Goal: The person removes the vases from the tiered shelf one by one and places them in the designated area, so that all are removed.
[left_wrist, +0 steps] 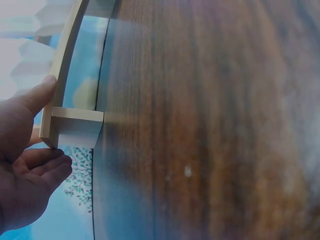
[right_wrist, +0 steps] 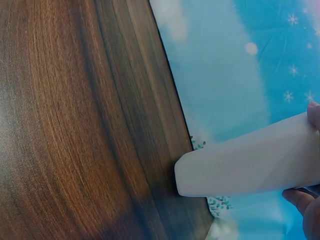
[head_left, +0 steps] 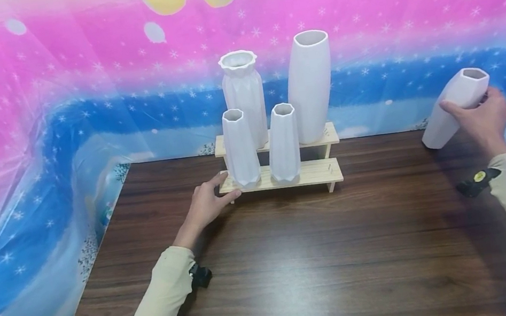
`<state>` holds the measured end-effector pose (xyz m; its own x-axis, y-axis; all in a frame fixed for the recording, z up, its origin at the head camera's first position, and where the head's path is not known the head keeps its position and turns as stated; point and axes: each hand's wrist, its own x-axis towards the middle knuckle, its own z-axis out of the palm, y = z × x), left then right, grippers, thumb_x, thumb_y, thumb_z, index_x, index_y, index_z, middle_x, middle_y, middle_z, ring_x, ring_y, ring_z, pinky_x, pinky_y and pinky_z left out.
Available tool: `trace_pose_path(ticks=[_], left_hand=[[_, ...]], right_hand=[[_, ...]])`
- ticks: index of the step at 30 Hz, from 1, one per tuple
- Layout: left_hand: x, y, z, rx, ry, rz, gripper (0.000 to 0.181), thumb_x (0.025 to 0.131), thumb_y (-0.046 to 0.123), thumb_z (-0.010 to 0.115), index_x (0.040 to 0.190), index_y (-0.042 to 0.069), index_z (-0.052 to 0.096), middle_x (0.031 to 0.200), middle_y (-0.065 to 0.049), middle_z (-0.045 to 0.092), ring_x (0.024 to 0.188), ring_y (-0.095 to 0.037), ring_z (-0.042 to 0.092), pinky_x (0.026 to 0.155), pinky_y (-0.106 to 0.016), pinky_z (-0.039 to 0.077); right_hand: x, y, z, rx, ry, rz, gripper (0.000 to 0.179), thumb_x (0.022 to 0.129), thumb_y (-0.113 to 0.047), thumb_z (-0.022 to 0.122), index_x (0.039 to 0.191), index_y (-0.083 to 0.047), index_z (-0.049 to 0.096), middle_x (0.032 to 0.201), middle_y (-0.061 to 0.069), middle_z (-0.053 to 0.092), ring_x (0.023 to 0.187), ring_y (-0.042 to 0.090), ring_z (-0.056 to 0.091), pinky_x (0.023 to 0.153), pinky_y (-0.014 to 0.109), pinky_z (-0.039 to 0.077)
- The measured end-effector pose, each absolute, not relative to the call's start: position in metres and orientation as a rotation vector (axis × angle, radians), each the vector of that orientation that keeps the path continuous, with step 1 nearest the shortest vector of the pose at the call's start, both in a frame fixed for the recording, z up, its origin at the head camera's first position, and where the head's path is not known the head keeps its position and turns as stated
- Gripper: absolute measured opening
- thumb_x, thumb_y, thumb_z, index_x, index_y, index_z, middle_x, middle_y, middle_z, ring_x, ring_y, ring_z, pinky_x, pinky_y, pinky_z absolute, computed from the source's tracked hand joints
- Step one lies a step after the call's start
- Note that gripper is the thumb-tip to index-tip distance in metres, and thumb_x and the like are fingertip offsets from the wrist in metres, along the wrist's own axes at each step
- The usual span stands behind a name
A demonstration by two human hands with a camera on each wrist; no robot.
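Note:
My right hand (head_left: pixel 487 117) grips a white faceted vase (head_left: pixel 450 111) near its upper end. The vase leans, mouth up and to the right, by the table's back right corner; in the right wrist view its base (right_wrist: pixel 190 175) shows by the table edge. With thumb and fingers my left hand (head_left: pixel 206 202) pinches the left end of a two-tier light wooden stand (head_left: pixel 318 173), as the left wrist view also shows at the board's end (left_wrist: pixel 47 122). Two slim fluted vases (head_left: pixel 240 149) stand on the lower tier. On the upper tier are a frilled-rim vase (head_left: pixel 245 99) and a tall smooth vase (head_left: pixel 313 87).
Under everything lies a dark wood-grain table (head_left: pixel 297 265). A pink and blue patterned cloth (head_left: pixel 127 89) hangs behind and along both sides. Each wrist carries a black strapped device, such as the left one (head_left: pixel 200 276).

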<state>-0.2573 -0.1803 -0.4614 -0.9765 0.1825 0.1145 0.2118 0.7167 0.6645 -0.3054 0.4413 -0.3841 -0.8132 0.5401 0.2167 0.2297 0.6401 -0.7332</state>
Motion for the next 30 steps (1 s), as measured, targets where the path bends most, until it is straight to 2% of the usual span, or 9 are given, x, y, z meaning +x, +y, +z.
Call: trace_pose_path(ticks=[5, 8, 10, 13, 15, 17, 22, 28, 30], left_hand=[[-0.2581, -0.1801, -0.4616, -0.324, -2.879, -1.123, 0.072, 0.093, 0.043, 0.076, 0.151, 0.007, 0.051, 0.157, -0.015, 0.045, 0.11, -0.032, 0.062, 0.09, -0.047, 0.045], [-0.2581, -0.1801, -0.4619, -0.326, -2.881, -1.123, 0.072, 0.093, 0.043, 0.075, 0.151, 0.007, 0.051, 0.157, -0.015, 0.045, 0.128, -0.032, 0.057, 0.095, -0.048, 0.046], [-0.258, -0.1803, -0.4621, -0.327, -2.88, -1.125, 0.072, 0.093, 0.043, 0.076, 0.151, 0.007, 0.051, 0.157, -0.016, 0.044, 0.133, -0.033, 0.054, 0.097, -0.049, 0.046], [-0.2579, -0.1804, -0.4626, -0.324, -2.878, -1.12, 0.072, 0.093, 0.043, 0.076, 0.151, 0.007, 0.052, 0.157, -0.016, 0.045, 0.131, -0.033, 0.055, 0.096, -0.049, 0.047], [-0.258, -0.1803, -0.4629, -0.322, -2.876, -1.122, 0.072, 0.093, 0.043, 0.076, 0.151, 0.007, 0.052, 0.157, -0.016, 0.045, 0.122, -0.032, 0.059, 0.092, -0.048, 0.046], [-0.2579, -0.1802, -0.463, -0.323, -2.876, -1.123, 0.073, 0.093, 0.043, 0.076, 0.151, 0.007, 0.051, 0.157, -0.016, 0.044, 0.119, -0.032, 0.06, 0.091, -0.047, 0.045], [-0.2573, -0.1799, -0.463, -0.329, -2.878, -1.139, 0.073, 0.093, 0.043, 0.076, 0.151, 0.007, 0.051, 0.158, -0.016, 0.044, 0.136, -0.033, 0.051, 0.094, -0.048, 0.046], [-0.2577, -0.1802, -0.4635, -0.32, -2.88, -1.14, 0.073, 0.093, 0.043, 0.075, 0.151, 0.007, 0.051, 0.158, -0.016, 0.043, 0.121, -0.032, 0.059, 0.089, -0.046, 0.045], [-0.2578, -0.1805, -0.4637, -0.316, -2.879, -1.136, 0.073, 0.093, 0.043, 0.076, 0.151, 0.007, 0.051, 0.158, -0.016, 0.043, 0.123, -0.032, 0.059, 0.089, -0.046, 0.045]], right_hand=[[-0.3049, 0.4421, -0.3869, -0.6, -2.439, 0.997, 0.09, 0.084, -0.056, 0.077, 0.153, -0.009, 0.043, 0.148, 0.014, 0.051, 0.132, 0.025, 0.048, 0.103, 0.035, 0.045], [-0.3042, 0.4432, -0.3886, -0.592, -2.442, 0.997, 0.091, 0.084, -0.055, 0.076, 0.154, -0.008, 0.042, 0.149, 0.015, 0.049, 0.137, 0.029, 0.043, 0.105, 0.038, 0.042], [-0.3041, 0.4435, -0.39, -0.585, -2.438, 1.002, 0.091, 0.084, -0.055, 0.076, 0.154, -0.007, 0.041, 0.149, 0.016, 0.049, 0.139, 0.03, 0.041, 0.106, 0.041, 0.04], [-0.3043, 0.4442, -0.3908, -0.572, -2.439, 1.016, 0.092, 0.085, -0.055, 0.076, 0.154, -0.006, 0.039, 0.151, 0.019, 0.047, 0.141, 0.033, 0.036, 0.108, 0.045, 0.037], [-0.3049, 0.4443, -0.391, -0.563, -2.443, 1.02, 0.093, 0.085, -0.055, 0.075, 0.154, -0.005, 0.038, 0.152, 0.021, 0.045, 0.142, 0.034, 0.035, 0.11, 0.049, 0.035], [-0.3053, 0.4449, -0.3903, -0.556, -2.454, 1.022, 0.095, 0.085, -0.056, 0.075, 0.155, -0.004, 0.037, 0.152, 0.023, 0.044, 0.144, 0.036, 0.032, 0.112, 0.052, 0.033], [-0.306, 0.4474, -0.3897, -0.556, -2.479, 1.031, 0.099, 0.085, -0.058, 0.074, 0.155, -0.001, 0.034, 0.154, 0.026, 0.04, 0.145, 0.039, 0.028, 0.113, 0.056, 0.028], [-0.3076, 0.4493, -0.3885, -0.608, -2.48, 1.056, 0.101, 0.084, -0.061, 0.074, 0.157, -0.005, 0.033, 0.155, 0.022, 0.041, 0.143, 0.036, 0.033, 0.111, 0.051, 0.036], [-0.3077, 0.449, -0.3876, -0.612, -2.483, 1.055, 0.101, 0.083, -0.061, 0.074, 0.157, -0.005, 0.033, 0.155, 0.022, 0.041, 0.143, 0.037, 0.034, 0.11, 0.051, 0.037]])
